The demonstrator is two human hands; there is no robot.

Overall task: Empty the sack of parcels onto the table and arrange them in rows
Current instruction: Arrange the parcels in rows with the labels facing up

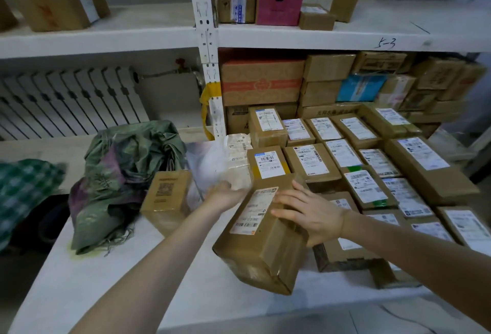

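A long brown cardboard parcel (pixel 261 243) with a white label lies tilted at the middle of the white table (pixel 111 280). My right hand (pixel 310 211) lies flat on its top, fingers spread. My left hand (pixel 225 195) reaches past its far left corner, fingers curled on the edge of a whitish plastic-wrapped parcel (pixel 212 166). Several labelled boxes stand in rows (pixel 358 158) on the right. The crumpled green sack (pixel 119 174) lies at the left, with a small brown box (pixel 166 198) beside it.
White metal shelves behind hold more cartons (pixel 261 81) and a pink box (pixel 279 4). A shelf post (pixel 210 68) stands at the middle. A radiator (pixel 66 100) is at the back left. A green checked cloth (pixel 24 190) lies at the far left.
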